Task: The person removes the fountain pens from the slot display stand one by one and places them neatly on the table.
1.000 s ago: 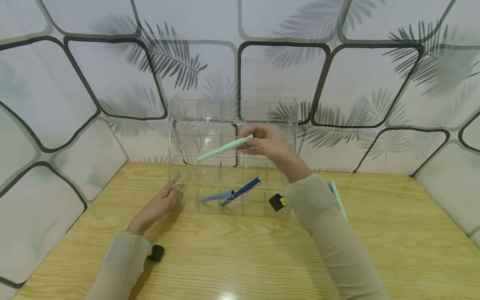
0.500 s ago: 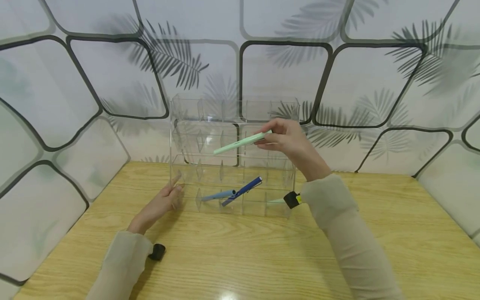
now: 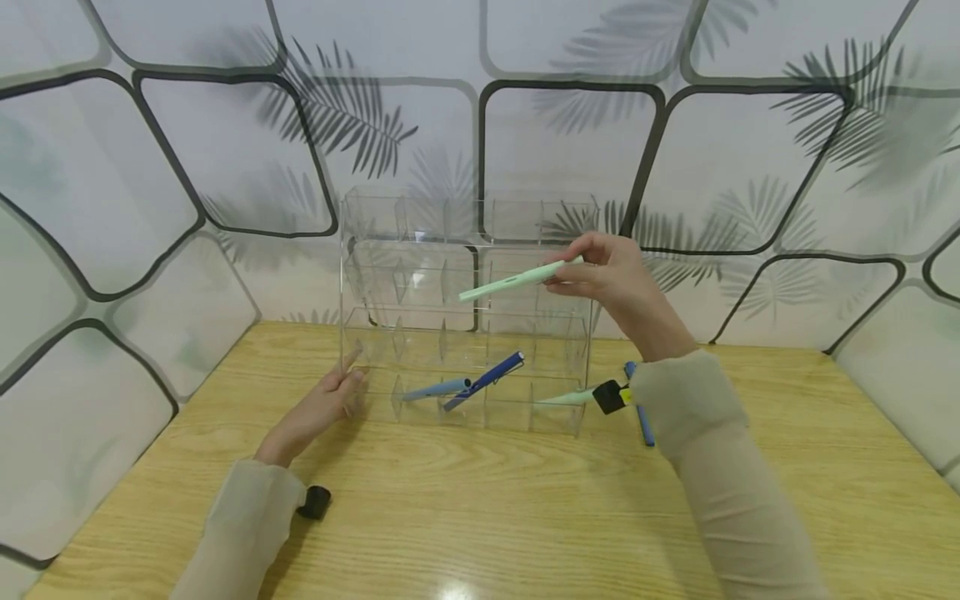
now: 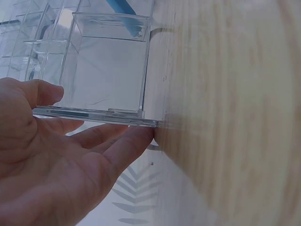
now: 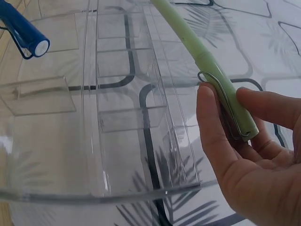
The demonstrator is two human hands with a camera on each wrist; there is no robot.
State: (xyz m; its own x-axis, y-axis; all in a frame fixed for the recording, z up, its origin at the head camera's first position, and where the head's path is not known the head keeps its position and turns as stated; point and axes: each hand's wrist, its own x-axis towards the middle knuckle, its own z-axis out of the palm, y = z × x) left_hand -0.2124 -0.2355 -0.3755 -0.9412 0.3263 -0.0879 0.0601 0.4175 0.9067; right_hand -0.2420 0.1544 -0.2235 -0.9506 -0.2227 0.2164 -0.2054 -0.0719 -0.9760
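Note:
A clear acrylic rack point(image 3: 510, 419) with stepped rows of compartments stands upright on the table. My left hand point(image 3: 324, 406) grips its left side wall; the left wrist view shows the thumb point(image 4: 51, 93) on the inner side and fingers behind. My right hand point(image 3: 618, 279) pinches a light green pen point(image 3: 510, 283) near its clip end, in front of the upper rows. The pen slants down to the left, apart from the shelves. A light blue pen point(image 3: 435, 390), a dark blue pen point(image 3: 483, 382) and another light green pen point(image 3: 562, 400) lean in the bottom row.
A blue pen point(image 3: 647, 425) lies on the wooden table point(image 3: 450, 508) right of the rack, partly hidden by the right sleeve point(image 3: 690, 408). Behind the rack rises a patterned wall point(image 3: 570, 158). Black wrist cameras point(image 3: 609, 397) stick out from the cuffs.
My right hand has moved right with the light green pen. The green pen in the bottom row has come out from behind the wrist camera. My left hand stays on the rack.

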